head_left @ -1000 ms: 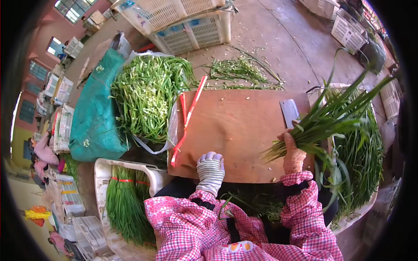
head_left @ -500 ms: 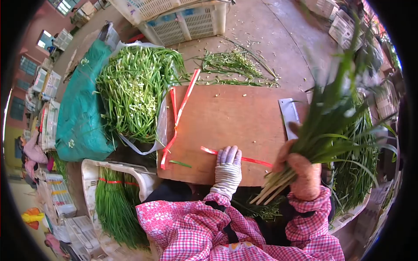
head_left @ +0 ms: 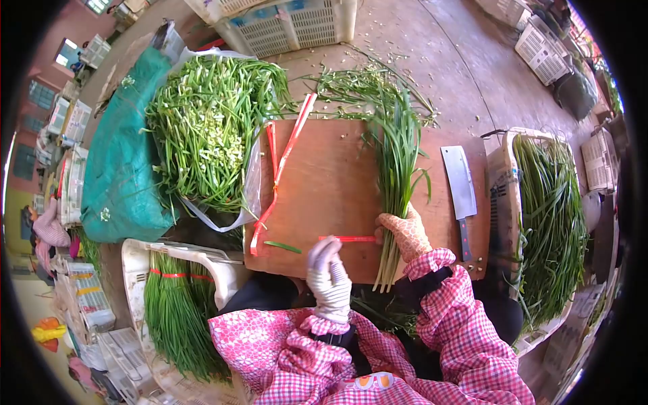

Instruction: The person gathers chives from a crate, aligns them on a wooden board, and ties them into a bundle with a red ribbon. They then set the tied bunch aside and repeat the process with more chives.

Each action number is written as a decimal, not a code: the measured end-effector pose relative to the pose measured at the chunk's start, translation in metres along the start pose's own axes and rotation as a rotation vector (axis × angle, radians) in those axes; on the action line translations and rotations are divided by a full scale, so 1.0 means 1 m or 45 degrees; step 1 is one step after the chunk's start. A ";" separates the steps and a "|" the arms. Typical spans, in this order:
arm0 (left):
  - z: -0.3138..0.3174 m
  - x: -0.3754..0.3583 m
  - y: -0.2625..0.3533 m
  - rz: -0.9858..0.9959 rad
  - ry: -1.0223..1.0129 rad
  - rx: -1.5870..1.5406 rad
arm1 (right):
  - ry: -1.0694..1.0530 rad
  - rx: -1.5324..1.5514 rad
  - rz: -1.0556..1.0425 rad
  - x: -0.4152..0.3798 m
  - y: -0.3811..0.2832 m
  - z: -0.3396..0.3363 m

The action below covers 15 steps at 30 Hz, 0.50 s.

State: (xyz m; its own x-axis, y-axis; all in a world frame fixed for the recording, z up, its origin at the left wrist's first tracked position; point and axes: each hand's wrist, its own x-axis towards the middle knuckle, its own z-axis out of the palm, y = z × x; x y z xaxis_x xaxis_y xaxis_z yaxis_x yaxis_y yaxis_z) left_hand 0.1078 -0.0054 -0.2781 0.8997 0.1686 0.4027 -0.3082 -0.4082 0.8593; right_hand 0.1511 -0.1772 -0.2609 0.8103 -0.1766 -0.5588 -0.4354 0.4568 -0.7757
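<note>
My right hand (head_left: 408,233), in a yellow-orange patterned glove, is closed round the pale stems of a bunch of garlic chives (head_left: 398,158). The bunch lies on the wooden board (head_left: 324,162), leaves pointing away and stem ends at the near edge. Beneath the stems runs a red tie strip (head_left: 347,238). My left hand (head_left: 329,280), in a striped glove, is raised at the board's near edge beside the strip's left end, fingers bent but apart from the thumb, holding nothing visible. A cleaver (head_left: 460,185) rests right of the bunch.
More red strips (head_left: 287,155) lie along the board's left side. Trimmings fill a plastic-lined container (head_left: 253,192) at the left. Tied chives stand in a white crate (head_left: 131,270) at near left; loose chives (head_left: 550,216) fill another at right. A large crate (head_left: 290,30) stands beyond.
My right hand has brought the chives from the right onto the board, across the red strip. My left hand has lifted off the strip and drawn back slightly. The cleaver is now fully visible.
</note>
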 end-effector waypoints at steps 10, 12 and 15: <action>-0.006 -0.010 0.003 -0.826 -0.273 -0.372 | -0.014 0.114 0.037 -0.001 0.002 -0.006; 0.007 -0.001 -0.003 -0.820 -0.325 -0.332 | -0.048 0.137 0.007 -0.001 0.003 -0.009; 0.020 0.014 -0.012 -0.907 -0.431 -0.156 | -0.072 0.155 0.020 0.001 0.006 -0.011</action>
State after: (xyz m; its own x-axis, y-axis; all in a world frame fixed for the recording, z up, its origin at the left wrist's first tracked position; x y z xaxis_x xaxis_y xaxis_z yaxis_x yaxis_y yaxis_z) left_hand 0.1308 -0.0162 -0.2895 0.9321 0.0619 -0.3570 0.3620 -0.2004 0.9104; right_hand 0.1446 -0.1847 -0.2693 0.8262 -0.1207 -0.5502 -0.3999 0.5622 -0.7239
